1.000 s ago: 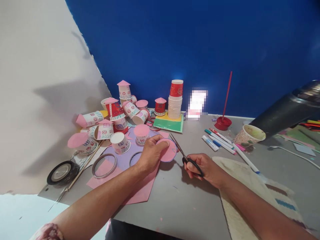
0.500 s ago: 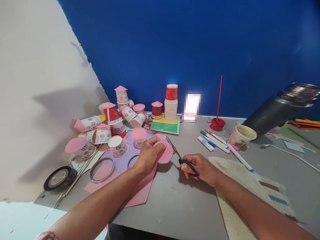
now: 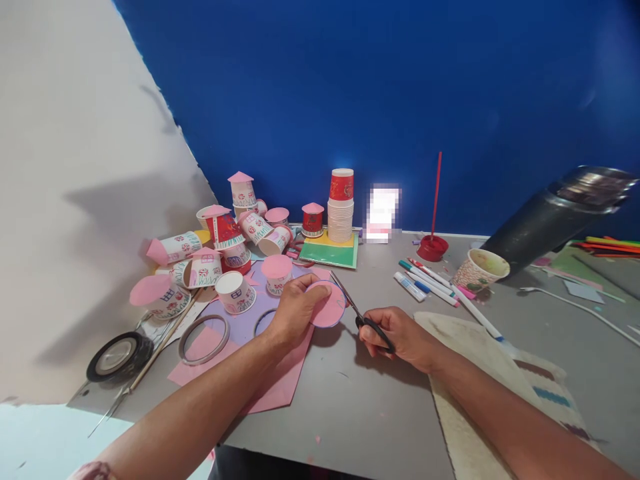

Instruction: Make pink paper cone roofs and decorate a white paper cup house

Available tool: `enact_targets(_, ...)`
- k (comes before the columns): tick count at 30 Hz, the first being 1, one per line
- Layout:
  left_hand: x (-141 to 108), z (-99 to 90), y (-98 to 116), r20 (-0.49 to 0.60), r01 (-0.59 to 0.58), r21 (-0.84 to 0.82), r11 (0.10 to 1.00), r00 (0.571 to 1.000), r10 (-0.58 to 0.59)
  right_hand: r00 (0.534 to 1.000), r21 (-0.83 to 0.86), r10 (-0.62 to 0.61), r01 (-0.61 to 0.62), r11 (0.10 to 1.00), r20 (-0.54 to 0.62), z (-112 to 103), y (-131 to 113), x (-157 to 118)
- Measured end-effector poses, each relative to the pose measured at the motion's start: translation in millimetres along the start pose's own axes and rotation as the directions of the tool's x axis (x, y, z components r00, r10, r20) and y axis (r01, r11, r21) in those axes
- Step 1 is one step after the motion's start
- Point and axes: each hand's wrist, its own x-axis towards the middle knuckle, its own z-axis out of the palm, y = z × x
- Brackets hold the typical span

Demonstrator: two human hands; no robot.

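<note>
Pinched in my left hand [image 3: 296, 310] is a round pink paper disc [image 3: 327, 308] with a dark outline along its edge. My right hand [image 3: 395, 339] grips black-handled scissors [image 3: 361, 317], whose blades point up and left beside the disc's right edge. Whether the blades touch the paper I cannot tell. Under my left hand lie pink paper [image 3: 280, 390] and purple paper [image 3: 245, 327]. Just beyond that hand stands a paper cup [image 3: 275, 283] topped with a pink disc. A plain-topped decorated cup [image 3: 235, 292] stands to its left.
Several decorated cups [image 3: 205, 268] crowd the back left, near rolls of tape [image 3: 117, 357]. A tall cup stack [image 3: 341, 213] stands at the back. Markers [image 3: 433, 287], a patterned cup [image 3: 481, 270], a dark flask [image 3: 543, 213] and a cream cloth [image 3: 460, 373] lie to the right.
Both hands hold almost the same pose, with the disc and scissors barely moved. The whole view has shifted very slightly.
</note>
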Motion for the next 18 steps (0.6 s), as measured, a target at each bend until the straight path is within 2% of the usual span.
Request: enact_targets(18, -2.2, 2.1, 1.9, 0.009, 0.016, -0.014, 1.0, 1.0, -0.016, 1.0, -0.006, -0.003, 0.003, 1.0, 0.01, -0.5, 0.7, -1.0)
